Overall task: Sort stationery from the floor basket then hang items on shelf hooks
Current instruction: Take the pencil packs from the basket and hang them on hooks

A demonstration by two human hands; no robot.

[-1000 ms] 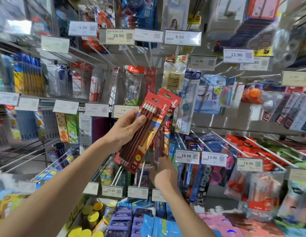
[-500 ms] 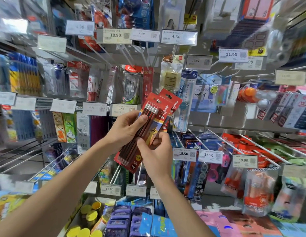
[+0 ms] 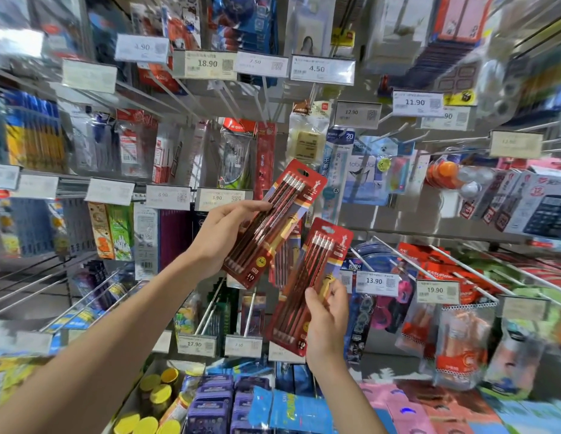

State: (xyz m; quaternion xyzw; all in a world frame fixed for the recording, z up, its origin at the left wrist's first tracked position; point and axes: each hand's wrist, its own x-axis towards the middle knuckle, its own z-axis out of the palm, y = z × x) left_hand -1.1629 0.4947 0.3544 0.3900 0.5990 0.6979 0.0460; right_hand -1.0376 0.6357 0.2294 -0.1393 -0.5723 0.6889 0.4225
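Glossy red card pencil packs [image 3: 274, 223] (clear plastic blisters), bare metal hooks [image 3: 407, 261] — paper price tags [image 3: 378, 283]

Left hand [image 3: 221, 234] grips one pencil pack [image 3: 274, 223]; right hand [image 3: 327, 324] grips another pencil pack [image 3: 307, 286]

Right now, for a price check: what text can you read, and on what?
"18.90": top tag
"7.50": top tag
"4.50": top tag
"11.90": upper tag
"12.90": upper tag
"8.90": middle tag
"3.90": middle tag
"13.90": lower tag
"19.90": lower tag
"17.90": bottom tag
"20": ruler pack
"10": upper pencil pack
Lower pencil pack, other tags: too blurred to read.
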